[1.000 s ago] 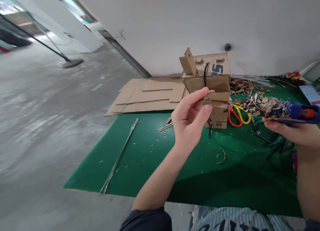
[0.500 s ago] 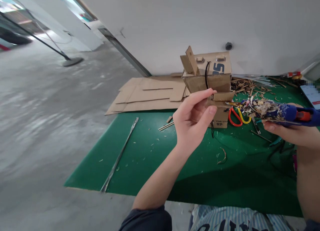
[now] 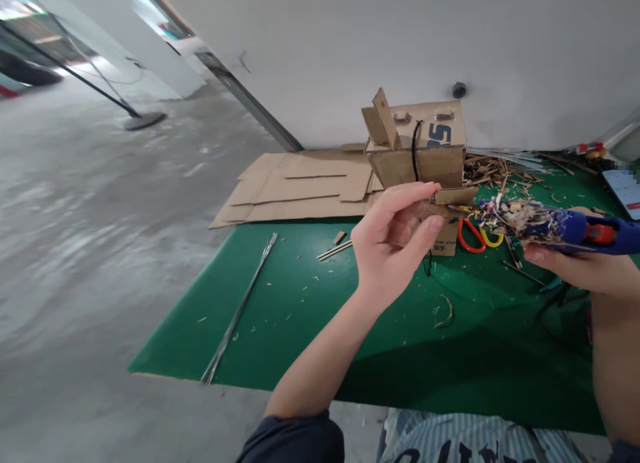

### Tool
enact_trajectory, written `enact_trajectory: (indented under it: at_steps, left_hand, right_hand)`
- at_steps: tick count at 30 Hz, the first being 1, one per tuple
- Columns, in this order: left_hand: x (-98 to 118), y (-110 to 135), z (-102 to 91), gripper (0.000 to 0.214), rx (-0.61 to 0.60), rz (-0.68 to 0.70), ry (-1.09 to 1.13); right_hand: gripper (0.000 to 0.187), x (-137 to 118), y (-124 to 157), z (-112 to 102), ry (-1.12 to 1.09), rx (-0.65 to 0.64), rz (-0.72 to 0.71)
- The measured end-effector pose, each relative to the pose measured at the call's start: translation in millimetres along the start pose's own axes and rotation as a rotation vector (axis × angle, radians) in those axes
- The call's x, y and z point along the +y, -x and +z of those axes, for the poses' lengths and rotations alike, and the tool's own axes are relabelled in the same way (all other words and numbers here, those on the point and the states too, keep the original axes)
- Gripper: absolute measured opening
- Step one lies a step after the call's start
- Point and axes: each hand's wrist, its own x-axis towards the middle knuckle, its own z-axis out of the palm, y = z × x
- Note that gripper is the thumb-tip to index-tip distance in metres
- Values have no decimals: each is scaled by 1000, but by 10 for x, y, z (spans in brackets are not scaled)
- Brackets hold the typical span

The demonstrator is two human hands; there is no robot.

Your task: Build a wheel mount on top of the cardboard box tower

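Note:
A small folded strip of brown cardboard (image 3: 456, 196) is at the fingertips of my left hand (image 3: 395, 239), which curls round its near end, thumb below and fingers above. My right hand (image 3: 575, 266) grips a blue hot glue gun (image 3: 575, 229) with a red-orange part in its body. Dried glue and scraps crust the front of the gun. Its nozzle points left, just under the strip; whether they touch I cannot tell. Behind my left hand stands a cardboard box (image 3: 420, 163) with a black cord round it and upright flaps on top.
Red-and-yellow-handled scissors (image 3: 471, 236) lie below the gun on the green table (image 3: 300, 329). Flat cardboard sheets (image 3: 300, 186) lie at the back left, and a thin wire bundle (image 3: 240, 306) at the left. Brown scraps (image 3: 493, 171) and a phone (image 3: 623, 189) are at the right.
My left hand and the cardboard strip have shifted slightly right. The glue gun has moved slightly left, so its nozzle now lies beneath the strip.

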Motion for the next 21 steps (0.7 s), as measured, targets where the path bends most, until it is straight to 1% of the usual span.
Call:
enact_trajectory:
  at_steps: [3, 6, 10, 18, 21]
  left_hand:
    - [18, -5, 0, 30, -20, -4, -9]
    - [36, -11, 0, 33, -49, 15, 0]
    - [52, -11, -1, 36, -68, 22, 3]
    - [28, 5, -37, 36, -19, 18, 18]
    - [-4, 15, -57, 33, 9, 8, 52]
  right_hand:
    - [11, -10, -9, 3, -7, -4, 5]
    - [8, 0, -9, 6, -21, -37, 18]
    - [10, 16, -4, 4, -21, -34, 10]
    - [17, -7, -5, -10, 24, -22, 6]
    - [22, 7, 15, -13, 34, 26, 45]
